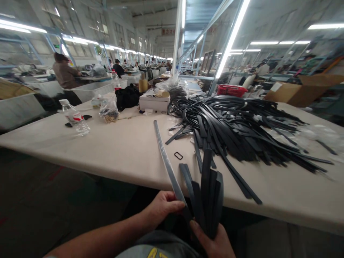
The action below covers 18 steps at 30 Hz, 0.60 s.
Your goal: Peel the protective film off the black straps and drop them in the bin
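The left hand pinches a strip between thumb and fingers, its length pointing to eleven o'clock over the surface, probably to hold it apart from the bundle. The right hand closes around the bundle's lower end, seemingly to gather its pieces together. From the hands, the pile sprawls at one o'clock, likely for easy reach, with the ring flat near twelve.

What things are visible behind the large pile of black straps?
Behind the pile of straps, a red container shows, with a cardboard box farther right. Whatever lies low, directly behind the pile, is covered.
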### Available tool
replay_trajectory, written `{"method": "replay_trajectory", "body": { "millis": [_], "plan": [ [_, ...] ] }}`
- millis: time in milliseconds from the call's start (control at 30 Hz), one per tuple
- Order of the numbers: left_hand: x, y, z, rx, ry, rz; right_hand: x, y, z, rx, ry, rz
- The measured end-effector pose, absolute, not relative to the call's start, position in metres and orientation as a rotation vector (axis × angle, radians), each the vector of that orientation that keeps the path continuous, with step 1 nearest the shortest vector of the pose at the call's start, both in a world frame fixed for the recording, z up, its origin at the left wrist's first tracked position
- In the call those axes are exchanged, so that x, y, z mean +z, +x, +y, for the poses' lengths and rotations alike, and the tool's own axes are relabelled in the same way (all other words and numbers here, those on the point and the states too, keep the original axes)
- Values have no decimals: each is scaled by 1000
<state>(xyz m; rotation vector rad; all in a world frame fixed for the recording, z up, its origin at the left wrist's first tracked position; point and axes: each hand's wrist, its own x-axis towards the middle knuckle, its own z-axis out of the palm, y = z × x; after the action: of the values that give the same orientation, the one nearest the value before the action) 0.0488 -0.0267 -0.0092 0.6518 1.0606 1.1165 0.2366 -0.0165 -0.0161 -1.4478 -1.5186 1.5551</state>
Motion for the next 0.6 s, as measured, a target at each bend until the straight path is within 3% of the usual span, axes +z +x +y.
{"method": "replay_trajectory", "body": {
  "millis": [400,600],
  "plan": [
    [-19,29,-20,1024,274,985,-28,250,-1,1380,-1135,-1305],
    [-1,45,-18,999,362,887,-31,230,1,1291,-867,-1774]
  ]
}}
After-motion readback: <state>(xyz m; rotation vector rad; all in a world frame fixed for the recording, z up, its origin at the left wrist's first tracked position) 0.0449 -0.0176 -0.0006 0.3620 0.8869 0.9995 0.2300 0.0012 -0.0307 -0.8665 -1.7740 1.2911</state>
